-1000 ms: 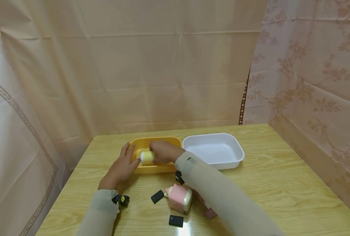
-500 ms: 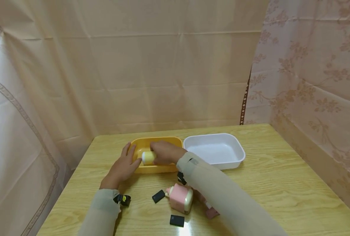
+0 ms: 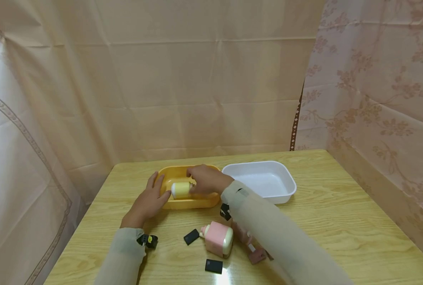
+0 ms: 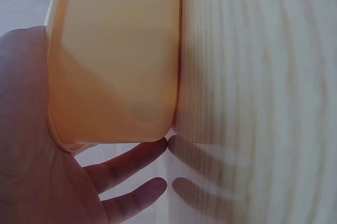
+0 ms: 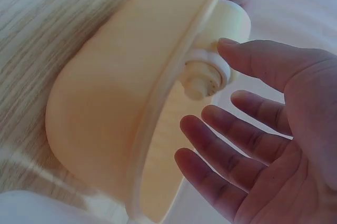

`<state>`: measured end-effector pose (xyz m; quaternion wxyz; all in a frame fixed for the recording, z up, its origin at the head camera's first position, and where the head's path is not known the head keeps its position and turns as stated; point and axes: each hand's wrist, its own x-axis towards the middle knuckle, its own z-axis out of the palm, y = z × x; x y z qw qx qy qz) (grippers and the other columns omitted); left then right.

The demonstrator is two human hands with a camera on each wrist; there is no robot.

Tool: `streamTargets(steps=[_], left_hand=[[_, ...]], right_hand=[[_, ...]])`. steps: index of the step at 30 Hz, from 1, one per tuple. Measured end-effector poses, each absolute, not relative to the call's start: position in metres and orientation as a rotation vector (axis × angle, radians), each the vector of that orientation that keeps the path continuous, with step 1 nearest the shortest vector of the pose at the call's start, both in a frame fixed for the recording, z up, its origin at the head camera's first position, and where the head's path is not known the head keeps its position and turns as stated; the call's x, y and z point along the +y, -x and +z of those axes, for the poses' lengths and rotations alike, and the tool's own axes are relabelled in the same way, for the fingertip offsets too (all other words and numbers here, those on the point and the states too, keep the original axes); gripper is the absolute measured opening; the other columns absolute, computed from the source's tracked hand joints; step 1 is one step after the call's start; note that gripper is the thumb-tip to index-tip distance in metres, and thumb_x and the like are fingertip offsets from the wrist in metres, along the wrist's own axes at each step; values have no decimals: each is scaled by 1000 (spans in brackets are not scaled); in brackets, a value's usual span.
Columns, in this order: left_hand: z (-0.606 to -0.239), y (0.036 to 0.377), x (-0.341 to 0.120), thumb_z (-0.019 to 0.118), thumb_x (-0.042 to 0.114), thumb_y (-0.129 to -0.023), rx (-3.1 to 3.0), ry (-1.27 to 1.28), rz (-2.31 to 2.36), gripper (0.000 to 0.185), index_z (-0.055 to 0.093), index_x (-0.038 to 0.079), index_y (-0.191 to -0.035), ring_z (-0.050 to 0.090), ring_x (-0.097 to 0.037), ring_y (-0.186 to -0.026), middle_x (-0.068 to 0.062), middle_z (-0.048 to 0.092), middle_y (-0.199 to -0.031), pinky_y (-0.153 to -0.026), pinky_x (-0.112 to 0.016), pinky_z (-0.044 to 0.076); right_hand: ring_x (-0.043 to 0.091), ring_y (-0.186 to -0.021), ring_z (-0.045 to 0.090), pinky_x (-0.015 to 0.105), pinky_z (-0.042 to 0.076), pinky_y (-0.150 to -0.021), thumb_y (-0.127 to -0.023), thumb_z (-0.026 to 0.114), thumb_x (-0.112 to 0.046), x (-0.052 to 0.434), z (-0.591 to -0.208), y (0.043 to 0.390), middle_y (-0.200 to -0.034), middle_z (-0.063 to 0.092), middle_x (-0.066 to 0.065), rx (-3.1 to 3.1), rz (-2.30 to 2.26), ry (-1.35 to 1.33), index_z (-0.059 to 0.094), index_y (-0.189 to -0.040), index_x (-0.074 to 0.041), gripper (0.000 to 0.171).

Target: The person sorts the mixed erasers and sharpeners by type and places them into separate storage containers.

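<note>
Two hands meet at the orange tub, frame centre: left hand flat against its side, right hand loose-fingered over the bottle lying inside. Left wrist: fingers straight beside tub. Right wrist: fingers spread, bottle released, pink bottle remains outside

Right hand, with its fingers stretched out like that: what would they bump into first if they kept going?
Most likely the small cream bottle lying in the orange tray. The right hand has open fingers just short of its neck; depth is hard to judge.
</note>
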<state>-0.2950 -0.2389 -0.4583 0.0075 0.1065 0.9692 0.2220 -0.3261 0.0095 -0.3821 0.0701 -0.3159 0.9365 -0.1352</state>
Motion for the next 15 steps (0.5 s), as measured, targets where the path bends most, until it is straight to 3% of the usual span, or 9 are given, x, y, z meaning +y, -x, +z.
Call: streamTargets(steps=[15], left_hand=[[-459,296,-238,36,62,-105,3025,-325,708,85,9,11,-167,53,-50,-134,-15,-4,-174,-102,-63,48]], right_hand=[[15,-103,64,36,54,-95,-94,75,-34,25,-377,317,-127,70,5,2821,-441,1006,61,-135,-10,49]])
